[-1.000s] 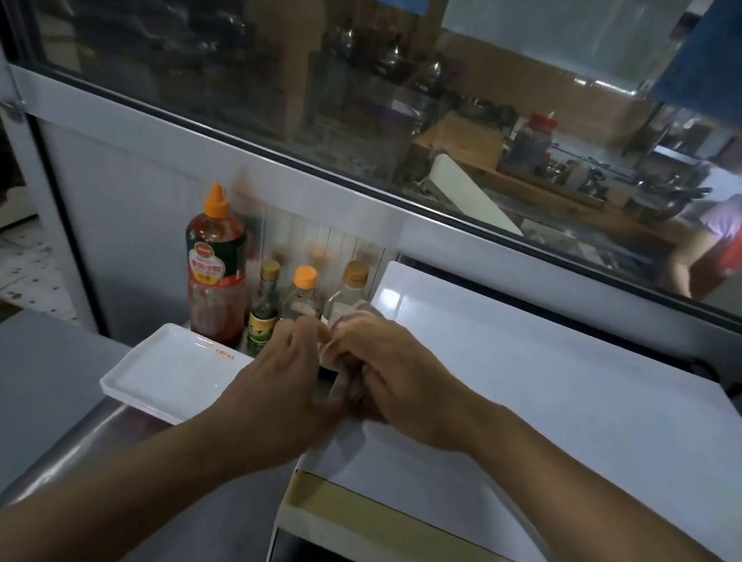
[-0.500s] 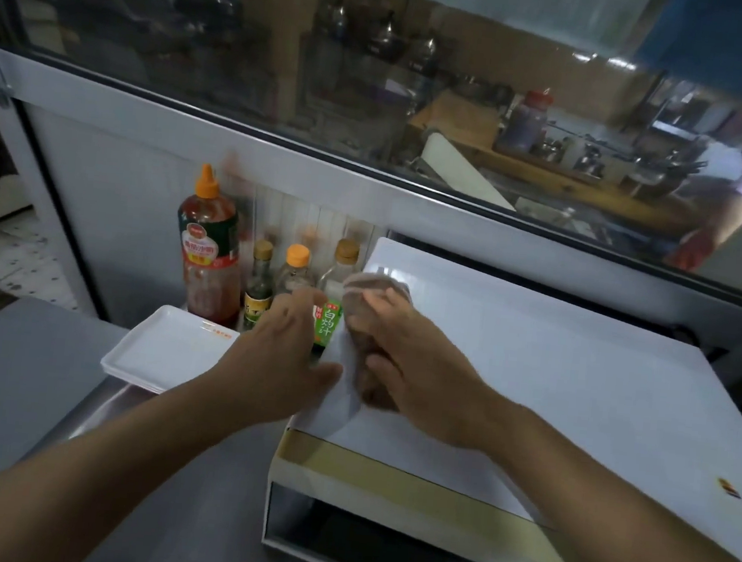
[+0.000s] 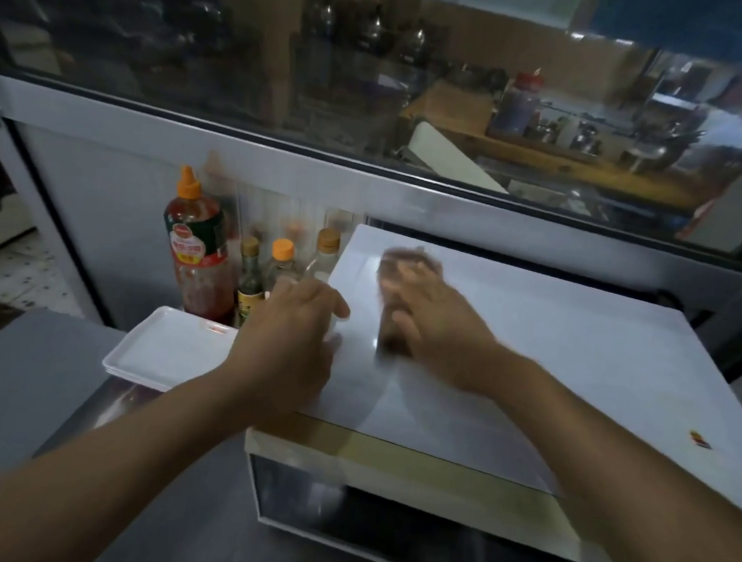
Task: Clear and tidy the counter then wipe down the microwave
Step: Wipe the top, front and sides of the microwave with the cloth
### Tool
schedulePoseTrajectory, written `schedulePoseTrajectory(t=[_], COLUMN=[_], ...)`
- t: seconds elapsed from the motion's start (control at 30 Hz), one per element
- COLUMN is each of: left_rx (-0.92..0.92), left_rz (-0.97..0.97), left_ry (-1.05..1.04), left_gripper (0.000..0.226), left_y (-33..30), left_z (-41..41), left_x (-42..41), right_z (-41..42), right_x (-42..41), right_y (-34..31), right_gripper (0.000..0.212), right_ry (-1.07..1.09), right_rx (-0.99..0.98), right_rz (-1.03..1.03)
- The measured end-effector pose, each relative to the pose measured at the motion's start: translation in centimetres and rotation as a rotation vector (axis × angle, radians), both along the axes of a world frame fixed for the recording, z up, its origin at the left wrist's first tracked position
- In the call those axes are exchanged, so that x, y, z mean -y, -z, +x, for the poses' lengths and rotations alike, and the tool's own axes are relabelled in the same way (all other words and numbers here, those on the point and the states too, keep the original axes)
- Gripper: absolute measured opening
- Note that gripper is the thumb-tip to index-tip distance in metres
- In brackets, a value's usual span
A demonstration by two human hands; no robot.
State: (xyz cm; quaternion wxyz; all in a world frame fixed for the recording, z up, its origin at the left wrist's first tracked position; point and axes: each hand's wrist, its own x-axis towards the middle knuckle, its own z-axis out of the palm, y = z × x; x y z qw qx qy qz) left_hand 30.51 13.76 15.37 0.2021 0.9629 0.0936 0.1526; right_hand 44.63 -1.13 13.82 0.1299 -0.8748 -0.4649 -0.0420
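On top of the white microwave (image 3: 558, 344), the right hand (image 3: 442, 319) lies flat on a brown cloth (image 3: 401, 274) and presses it down with its fingers stretched out. That hand and the cloth look blurry. The left hand (image 3: 296, 328) rests at the left edge of the microwave's top, fingers loosely bent, holding nothing. Just past the left hand stand three small bottles (image 3: 280, 263) with orange and tan caps, close against the microwave's side. A big red sauce bottle (image 3: 196, 246) with an orange tip stands beside them. A white tray (image 3: 163, 347) lies in front of the bottles, on the shiny metal counter (image 3: 168, 488). A small red and yellow spot (image 3: 699, 439) sits on the microwave top, far to the right. Behind it all is a wide glass window (image 3: 379, 77).
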Motion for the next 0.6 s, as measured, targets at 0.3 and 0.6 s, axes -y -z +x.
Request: schedulePoseTrajectory(t=[0.3, 0.6], left_rx=[-0.064, -0.121], left_rz=[0.161, 0.238], left_ry=[0.022, -0.064], left_gripper=[0.031, 0.035], left_y=[0.8, 0.2], left_z=[1.7, 1.7], left_x=[2.6, 4.9], right_z=[0.6, -0.7], right_x=[5.9, 7.0], right_y=[-0.6, -0.2], right_gripper=[0.051, 0.044], right_ry=[-0.12, -0.094], right_rx=[-0.077, 0.005], right_rz=[0.035, 0.056])
